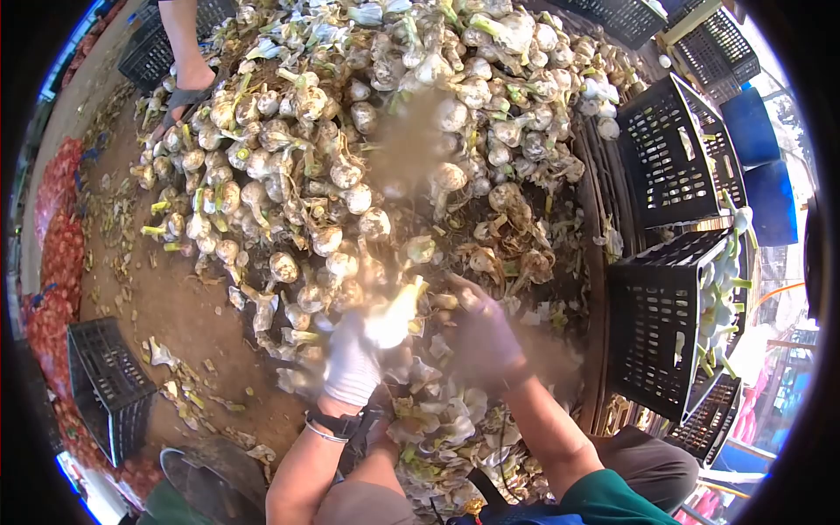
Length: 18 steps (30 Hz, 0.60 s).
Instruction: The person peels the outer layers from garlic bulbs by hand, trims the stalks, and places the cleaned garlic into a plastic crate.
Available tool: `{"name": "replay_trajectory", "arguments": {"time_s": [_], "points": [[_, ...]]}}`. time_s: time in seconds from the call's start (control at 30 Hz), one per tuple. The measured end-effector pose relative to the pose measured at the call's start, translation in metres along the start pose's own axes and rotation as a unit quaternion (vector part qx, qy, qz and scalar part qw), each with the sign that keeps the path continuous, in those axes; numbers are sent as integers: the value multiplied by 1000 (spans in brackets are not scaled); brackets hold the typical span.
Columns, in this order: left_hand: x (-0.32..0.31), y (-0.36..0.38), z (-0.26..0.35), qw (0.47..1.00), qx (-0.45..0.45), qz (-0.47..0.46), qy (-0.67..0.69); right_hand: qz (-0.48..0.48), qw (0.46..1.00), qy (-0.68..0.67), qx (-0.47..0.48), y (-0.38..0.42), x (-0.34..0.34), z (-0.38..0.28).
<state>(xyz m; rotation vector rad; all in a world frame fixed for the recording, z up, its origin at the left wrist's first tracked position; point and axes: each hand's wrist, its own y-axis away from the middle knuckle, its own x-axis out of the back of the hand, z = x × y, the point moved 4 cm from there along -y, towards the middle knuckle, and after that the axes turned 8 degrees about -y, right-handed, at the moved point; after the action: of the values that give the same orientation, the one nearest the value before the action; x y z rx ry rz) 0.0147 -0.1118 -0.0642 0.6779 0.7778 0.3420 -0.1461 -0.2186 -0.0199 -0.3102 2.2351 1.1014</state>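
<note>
The gloved hands (422, 348) are above loose husks (446, 416), the left holding a pale garlic bulb (391, 322).

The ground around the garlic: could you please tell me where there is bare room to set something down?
The widest bare patch of ground lies between the garlic pile and the black crate at lower left; leaves litter its crate side. It is crowded around the left hand and right hand, with the pile beyond them and peelings below.
</note>
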Motion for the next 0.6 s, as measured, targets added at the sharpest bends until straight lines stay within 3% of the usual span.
{"name": "replay_trajectory", "arguments": {"time_s": [0.03, 0.07, 0.1, 0.13, 0.17, 0.2, 0.23, 0.3, 0.33, 0.37, 0.4, 0.43, 0.5, 0.53, 0.57, 0.6], "points": [[10, -6, -5, 993, -71, 54, -73, 0, 1000, 2, -1, -2, 11, 1], [-26, 16, 25, 985, -107, 27, -135, -49, 987, 153, 24, -2, 16, 0], [-23, 14, 18, 985, -104, 25, -134, -94, 948, 299, 49, 0, 18, 0], [-21, 10, 13, 952, -165, 41, -254, -114, 983, 144, 10, 11, -5, -1], [-21, 8, 12, 900, -227, 55, -369, -103, 989, 109, 5, 13, -17, 1], [-44, 21, 25, 961, -171, 48, -214, -97, 988, 124, -3, 9, -13, 2], [-45, 18, 28, 960, -171, 49, -214, -91, 986, 138, -14, 5, -9, 3], [-43, 17, 25, 992, -115, 17, 41, -67, 990, 125, -6, 14, -25, 0], [-34, 16, 30, 988, -124, 58, -65, -41, 993, 114, 4, 17, -28, -1], [-33, 21, 33, 983, -136, 90, -88, -40, 993, 114, 0, 14, -19, 4], [-31, 21, 35, 978, -173, 72, -94, -106, 956, 234, 139, 10, -11, 1], [-34, 22, 42, 971, -212, 52, -100, -170, 881, 345, 276, 13, -16, -4], [-45, 26, 52, 952, -260, 53, -149, -136, 884, 381, 236, 12, -9, 1], [-53, 33, 61, 928, -310, 56, -199, -39, 974, 202, 92, 12, -13, -1], [-56, 37, 65, 928, -311, 56, -199, 58, 996, 9, -59, 13, -12, 6], [-60, 41, 65, 936, -302, 22, -182, -14, 978, 205, 28, 3, 2, 5]]}}
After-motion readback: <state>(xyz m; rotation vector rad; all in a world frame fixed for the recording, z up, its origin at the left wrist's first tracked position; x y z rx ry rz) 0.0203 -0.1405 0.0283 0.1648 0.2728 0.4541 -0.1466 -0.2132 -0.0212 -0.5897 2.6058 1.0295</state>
